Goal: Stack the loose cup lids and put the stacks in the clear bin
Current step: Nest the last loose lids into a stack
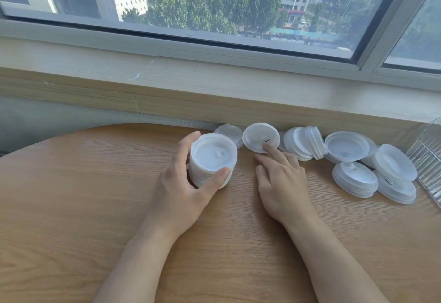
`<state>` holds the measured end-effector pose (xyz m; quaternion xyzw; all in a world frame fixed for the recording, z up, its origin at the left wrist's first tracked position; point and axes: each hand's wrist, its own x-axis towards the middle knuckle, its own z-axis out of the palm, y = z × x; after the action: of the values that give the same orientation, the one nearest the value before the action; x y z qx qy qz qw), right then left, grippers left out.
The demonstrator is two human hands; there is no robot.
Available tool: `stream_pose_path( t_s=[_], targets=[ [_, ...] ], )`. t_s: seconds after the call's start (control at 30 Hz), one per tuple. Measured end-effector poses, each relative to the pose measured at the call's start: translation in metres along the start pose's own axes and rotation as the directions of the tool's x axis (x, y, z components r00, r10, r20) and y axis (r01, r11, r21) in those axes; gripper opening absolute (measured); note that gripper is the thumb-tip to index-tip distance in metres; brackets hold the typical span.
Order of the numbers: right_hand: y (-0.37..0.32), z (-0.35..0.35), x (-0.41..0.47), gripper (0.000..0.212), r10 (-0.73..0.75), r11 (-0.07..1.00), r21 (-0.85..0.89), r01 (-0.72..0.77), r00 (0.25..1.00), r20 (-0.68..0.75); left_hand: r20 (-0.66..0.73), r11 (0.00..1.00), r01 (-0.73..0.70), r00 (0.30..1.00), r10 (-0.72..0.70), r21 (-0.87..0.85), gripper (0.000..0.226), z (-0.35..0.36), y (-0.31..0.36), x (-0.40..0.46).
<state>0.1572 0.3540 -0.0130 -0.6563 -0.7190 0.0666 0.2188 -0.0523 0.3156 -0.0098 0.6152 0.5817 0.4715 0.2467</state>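
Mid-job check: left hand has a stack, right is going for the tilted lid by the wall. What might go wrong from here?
1. The tilted lid leans near the table's back edge; the right hand's fingertip push may slide it toward the gap by the wall.
2. The left hand grips the stack only by its sides, so the stack may splay.
3. The leaning stack beside the right hand looks unstable; a bump could topple it.

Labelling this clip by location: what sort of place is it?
Probably an upper-floor room in a city: a wooden table stands beside a window overlooking buildings and treetops, with a wooden sill.
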Motion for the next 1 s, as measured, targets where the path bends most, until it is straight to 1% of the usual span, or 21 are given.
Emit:
stream_pose_path(
  t_s=[0.1,0.17,0.3,0.37,0.47,0.7,0.8,0.87,0.9,1.0],
  targets=[
    [-0.0006,-0.0007,0.0004,0.034,0.020,1.000,-0.013,-0.020,1.000,-0.009,0.009,1.000,0.003,1.000,-0.003,0.003,0.088,0.0006,-0.0002,-0.0002],
    [-0.0004,0.0005,-0.0001,0.028,0.015,1.000,-0.011,-0.015,1.000,-0.019,0.003,1.000,0.001,1.000,-0.001,0.002,0.088,0.0006,-0.0013,0.0002],
    [0.0011,0.0033,0.0004,0.023,0.006,1.000,0.024,-0.005,0.999,-0.035,0.007,1.000,0.009,1.000,-0.009,-0.010,0.088,-0.0001,-0.0023,0.0002],
    [0.0012,0.0034,0.0006,0.024,0.010,0.998,0.068,-0.005,0.997,-0.078,0.011,1.000,0.007,1.000,-0.007,-0.008,0.088,-0.0008,-0.0017,0.0002],
    [-0.0002,0.0016,0.0006,0.031,0.026,0.985,0.175,0.008,0.982,-0.186,0.015,1.000,0.003,1.000,-0.003,0.000,0.086,-0.0015,-0.0012,0.0009],
    [0.0001,0.0008,-0.0006,0.036,-0.030,0.943,0.303,0.134,0.945,-0.325,0.015,1.000,0.007,1.000,-0.007,-0.005,0.087,-0.0014,-0.0015,-0.0001],
    [-0.0020,0.0007,-0.0012,0.043,-0.108,0.924,0.325,0.202,0.952,-0.286,0.017,1.000,0.008,1.000,-0.008,-0.002,0.087,-0.0013,-0.0011,0.0000],
    [-0.0025,0.0021,-0.0015,0.045,-0.151,0.930,0.287,0.229,0.951,-0.269,0.014,1.000,0.011,1.000,-0.010,-0.005,0.086,-0.0010,-0.0010,-0.0001],
    [-0.0019,0.0029,-0.0011,0.045,-0.146,0.942,0.257,0.217,0.952,-0.269,0.012,1.000,0.010,1.000,-0.010,-0.007,0.086,-0.0009,-0.0011,0.0000],
    [0.0008,0.0025,0.0005,0.049,-0.052,0.977,0.193,0.095,0.975,-0.218,0.016,1.000,0.010,1.000,-0.010,-0.008,0.086,-0.0006,-0.0016,0.0003]
  ],
)
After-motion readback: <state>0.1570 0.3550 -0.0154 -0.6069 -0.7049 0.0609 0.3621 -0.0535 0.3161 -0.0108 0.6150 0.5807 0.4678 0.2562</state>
